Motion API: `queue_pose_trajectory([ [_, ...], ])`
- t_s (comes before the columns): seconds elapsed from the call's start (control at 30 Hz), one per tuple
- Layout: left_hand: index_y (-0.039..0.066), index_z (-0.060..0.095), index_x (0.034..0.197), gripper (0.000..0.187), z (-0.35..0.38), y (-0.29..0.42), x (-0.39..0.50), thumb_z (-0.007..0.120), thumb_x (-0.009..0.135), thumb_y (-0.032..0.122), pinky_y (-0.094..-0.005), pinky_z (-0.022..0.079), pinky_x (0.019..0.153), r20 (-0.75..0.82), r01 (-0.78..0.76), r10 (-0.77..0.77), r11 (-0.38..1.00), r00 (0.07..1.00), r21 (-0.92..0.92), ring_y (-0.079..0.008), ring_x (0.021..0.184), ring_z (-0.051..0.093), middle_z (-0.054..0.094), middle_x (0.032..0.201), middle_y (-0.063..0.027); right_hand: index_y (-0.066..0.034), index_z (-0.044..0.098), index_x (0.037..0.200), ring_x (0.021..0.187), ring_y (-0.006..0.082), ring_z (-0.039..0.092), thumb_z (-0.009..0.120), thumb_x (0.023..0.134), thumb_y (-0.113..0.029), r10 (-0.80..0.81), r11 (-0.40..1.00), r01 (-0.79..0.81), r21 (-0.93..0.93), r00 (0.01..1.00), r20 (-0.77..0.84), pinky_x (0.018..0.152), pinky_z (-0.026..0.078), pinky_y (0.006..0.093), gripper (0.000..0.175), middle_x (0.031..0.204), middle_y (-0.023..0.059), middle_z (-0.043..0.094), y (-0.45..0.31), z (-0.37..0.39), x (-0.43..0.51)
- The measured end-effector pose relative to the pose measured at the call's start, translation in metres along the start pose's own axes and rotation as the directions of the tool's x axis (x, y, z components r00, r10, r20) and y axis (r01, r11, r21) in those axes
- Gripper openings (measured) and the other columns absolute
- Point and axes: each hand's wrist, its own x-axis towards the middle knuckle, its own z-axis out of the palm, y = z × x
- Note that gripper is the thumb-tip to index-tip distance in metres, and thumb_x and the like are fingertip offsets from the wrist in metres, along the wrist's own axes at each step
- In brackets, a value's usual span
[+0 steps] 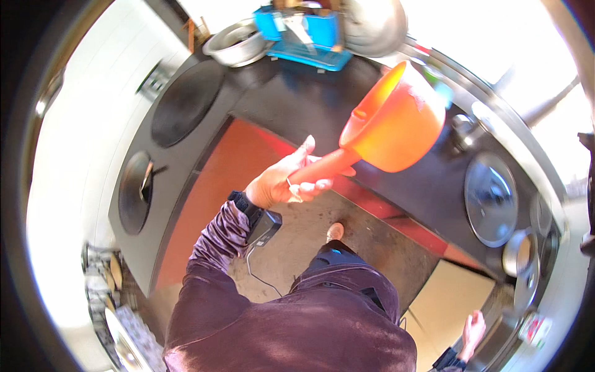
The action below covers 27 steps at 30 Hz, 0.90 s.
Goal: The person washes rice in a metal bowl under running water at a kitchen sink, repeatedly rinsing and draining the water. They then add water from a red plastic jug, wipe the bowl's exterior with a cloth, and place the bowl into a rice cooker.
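Note:
My left hand (297,179) grips the straight handle of an orange plastic ladle (395,125), palm up, out in front of me. The ladle's bowl is tilted to the left, so part of its yellow-lit inside shows; whether it holds anything cannot be told. My right hand (473,328) is low at the right, apart from the ladle, fingers curled, near a dark metal-edged surface. No object shows in it, but its palm is hidden. A small black device with a cable hangs by my left wrist.
A dark counter (325,93) curves round me over red-orange cabinet fronts. On it are a metal basin (237,44), a blue plastic rack (309,53), a large dark round lid (188,102), a smaller dark pan (135,193), a glass lid (491,200) and a metal pot (518,253).

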Motion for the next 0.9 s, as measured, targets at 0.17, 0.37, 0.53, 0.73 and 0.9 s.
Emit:
queue_pose_trajectory([
  [0.17, -0.004, 0.041, 0.135, 0.068, 0.113, -0.098, 0.089, 0.032, 0.1, 0.053, -0.0154, 0.035, 0.04, -0.083, 0.201, -0.184, 0.858, 0.979, 0.473, -0.0048, 0.049, 0.043, 0.051, 0.075, -0.0018, -0.0035, 0.063, 0.109, 0.089, 0.0275, 0.067, 0.062, 0.083, -0.015, 0.03, 0.992, -0.028, 0.124, 0.999, -0.016, 0.079, 0.053, 0.036, 0.028, 0.096, 0.0173, 0.068, 0.036, 0.002, -0.061],
  [0.37, 0.003, 0.052, 0.108, 0.043, 0.218, -0.254, 0.2, 0.052, 0.096, 0.044, -0.0212, 0.04, 0.046, -0.006, 0.151, -0.269, 0.521, 0.963, 0.84, -0.0065, 0.052, 0.049, 0.055, 0.073, -0.0006, -0.0036, 0.053, 0.128, 0.103, 0.0152, 0.062, 0.057, 0.095, -0.019, -0.213, 0.346, -0.198, 0.917, 0.935, 0.283, 0.083, 0.052, 0.028, 0.036, 0.111, 0.0065, 0.064, 0.016, -0.027, -0.098],
  [0.53, 0.0, 0.05, 0.11, 0.044, 0.266, -0.381, 0.266, 0.049, 0.098, 0.043, -0.0216, 0.037, 0.044, 0.156, 0.113, -0.543, 0.429, 0.825, 0.896, -0.0077, 0.048, 0.047, 0.054, 0.07, -0.0011, -0.0068, 0.022, 0.146, 0.13, 0.0183, 0.039, 0.043, 0.102, -0.03, -0.216, -0.18, -0.043, 0.983, 0.976, 0.003, 0.106, 0.036, 0.0386, 0.055, 0.137, 0.0094, 0.042, 0.013, -0.048, -0.076],
  [0.73, -0.002, 0.053, 0.104, 0.051, 0.289, -0.462, 0.352, 0.038, 0.1, 0.046, -0.0331, 0.05, 0.067, 0.418, -0.35, -0.684, 0.246, 0.598, 0.904, -0.0173, 0.07, 0.059, 0.061, 0.079, -0.0067, 0.0006, 0.044, 0.126, 0.127, 0.0259, 0.044, 0.044, 0.099, -0.027, 0.344, -0.294, 0.255, 0.921, 0.927, -0.147, 0.107, 0.036, 0.0414, 0.038, 0.128, 0.017, 0.051, 0.099, -0.034, -0.058],
  [0.9, -0.004, 0.053, 0.121, 0.04, 0.268, -0.407, 0.417, 0.053, 0.098, 0.028, -0.0299, 0.051, 0.082, 0.389, -0.328, -0.69, 0.228, 0.61, 0.917, -0.0173, 0.093, 0.065, 0.068, 0.093, -0.0104, -0.0038, 0.047, 0.11, 0.06, 0.0201, 0.062, 0.062, 0.088, -0.024, 0.852, 0.155, -0.207, 0.966, 0.523, -0.024, 0.056, 0.054, 0.0355, 0.033, 0.076, 0.0054, 0.058, 0.248, -0.039, -0.073],
])
